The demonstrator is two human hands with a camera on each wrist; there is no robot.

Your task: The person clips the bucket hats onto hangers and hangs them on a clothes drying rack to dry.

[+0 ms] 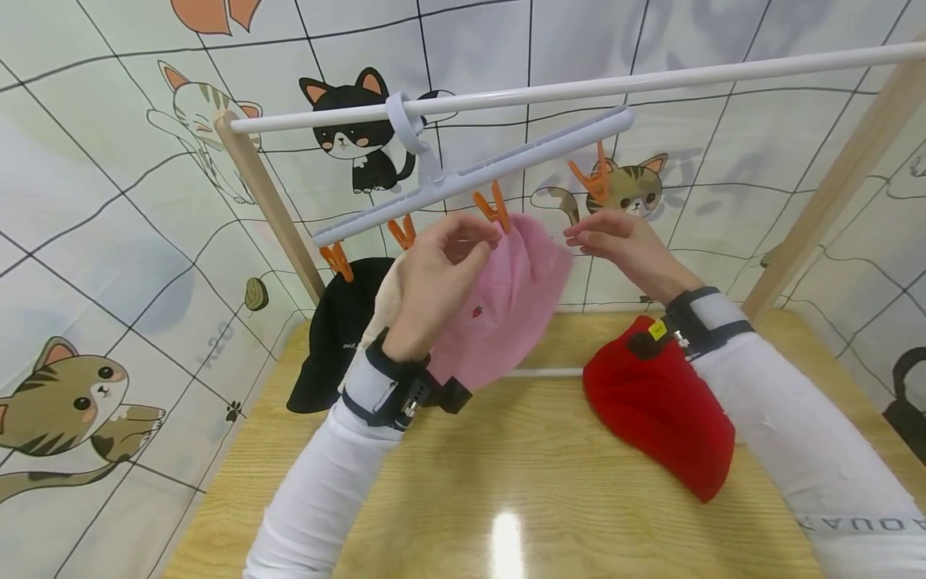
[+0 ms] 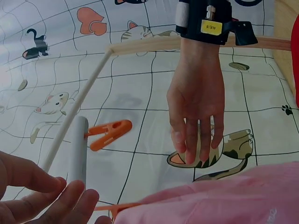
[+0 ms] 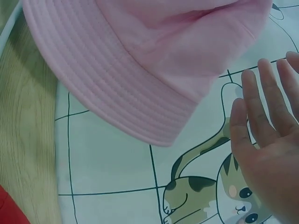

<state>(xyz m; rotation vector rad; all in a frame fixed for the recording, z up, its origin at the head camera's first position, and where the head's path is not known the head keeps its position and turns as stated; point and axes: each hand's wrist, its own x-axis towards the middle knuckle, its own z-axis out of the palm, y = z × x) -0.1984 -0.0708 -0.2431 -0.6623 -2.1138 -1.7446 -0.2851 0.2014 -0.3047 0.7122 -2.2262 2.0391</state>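
Observation:
A pink bucket hat with a small strawberry mark hangs from an orange clip on a pale hanger, which tilts up to the right. My left hand is just left of that clip, its thumb and fingers bent but apart, holding nothing visible. To the right of the hat, my right hand is raised with loose, fairly straight fingers, apart from the hat's brim in the right wrist view. An orange clip with nothing in it hangs above the right hand. Left of the pink hat hang a cream hat, partly hidden, and a black hat.
A white rail on wooden posts carries the hanger. On the wooden table, a red hat lies below the right forearm. A lower white bar crosses behind. Cat-patterned cloth covers the wall.

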